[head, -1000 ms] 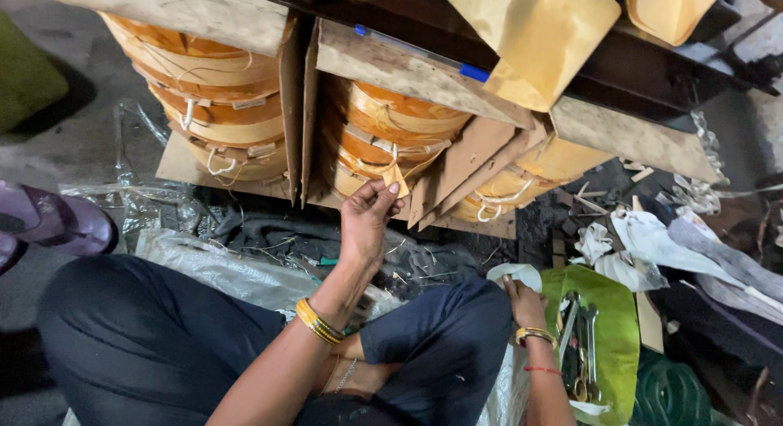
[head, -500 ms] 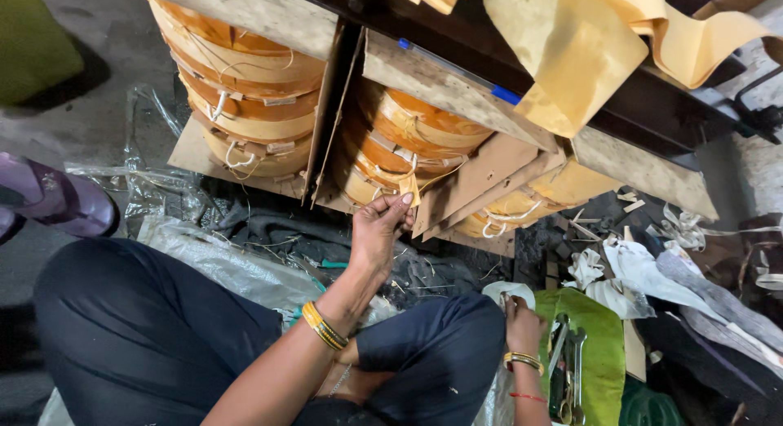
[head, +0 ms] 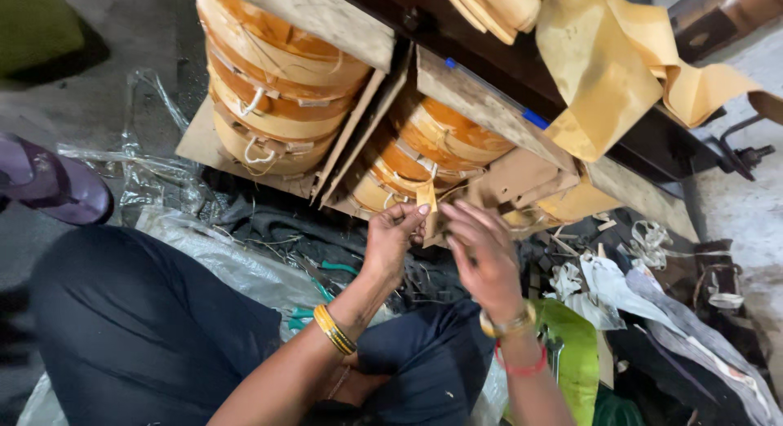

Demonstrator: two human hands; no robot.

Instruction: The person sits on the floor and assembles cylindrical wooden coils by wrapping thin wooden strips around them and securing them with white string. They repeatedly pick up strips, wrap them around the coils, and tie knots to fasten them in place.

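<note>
Three coils wound in orange and yellow tape sit in a dark frame with cardboard spacers; the middle coil (head: 436, 140) is right in front of me. A small tan paper tab (head: 426, 195) hangs from its lower edge. My left hand (head: 391, 240), with yellow bangles on the wrist, pinches the bottom of that tab. My right hand (head: 483, 259), wearing a gold bangle and a red band, is raised beside it with fingers spread and nothing in it. The left coil (head: 273, 95) is untouched.
A wide yellow paper strip (head: 620, 79) droops from the top of the frame at the right. A purple shoe (head: 49, 185) lies at the left, crumpled clear plastic (head: 236, 267) covers the floor by my knee, and a green bag (head: 575, 352) and paper scraps (head: 608, 283) lie at the right.
My right hand has come up from beside the green bag to the tab next to my left hand. The view has tilted left and closer to the coils.
</note>
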